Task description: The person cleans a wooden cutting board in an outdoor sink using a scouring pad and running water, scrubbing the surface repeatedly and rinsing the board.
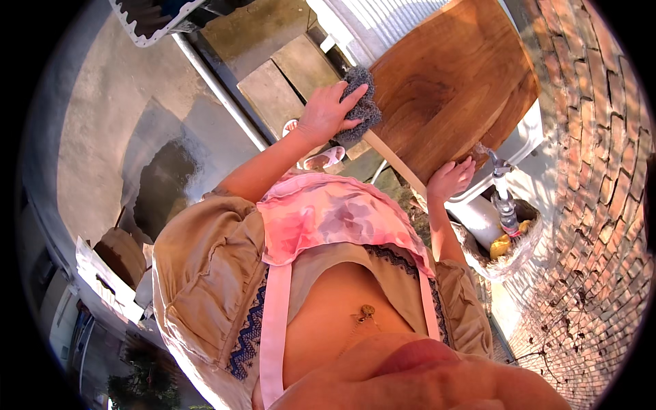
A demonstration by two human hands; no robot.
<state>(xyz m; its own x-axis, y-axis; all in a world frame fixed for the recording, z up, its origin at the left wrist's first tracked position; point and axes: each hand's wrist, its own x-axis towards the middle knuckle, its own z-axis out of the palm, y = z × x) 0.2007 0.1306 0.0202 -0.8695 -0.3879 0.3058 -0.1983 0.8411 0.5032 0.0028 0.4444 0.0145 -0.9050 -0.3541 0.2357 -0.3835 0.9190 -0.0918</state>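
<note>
A broad brown wooden board [444,82] with a visible grain lies tilted across a white sink [529,133], its pale edge toward me. My left hand [328,113] is closed on a grey scouring pad [360,102], which looks like curly metal wool. The pad meets the board's left near corner. At the board's near right corner, my right hand [452,179] grips the edge, with its fingers bent over the top face. Its thumb is hidden. Just right of that hand is a metal tap [502,167].
A ribbed white washboard surface [383,24] shows beyond the board. Below the tap sits a pale container [495,256] with a yellow item inside. On the right rises a brick wall [588,137]. Concrete slabs [273,96], a white pipe [219,89] and a dark crate [154,24] lie left.
</note>
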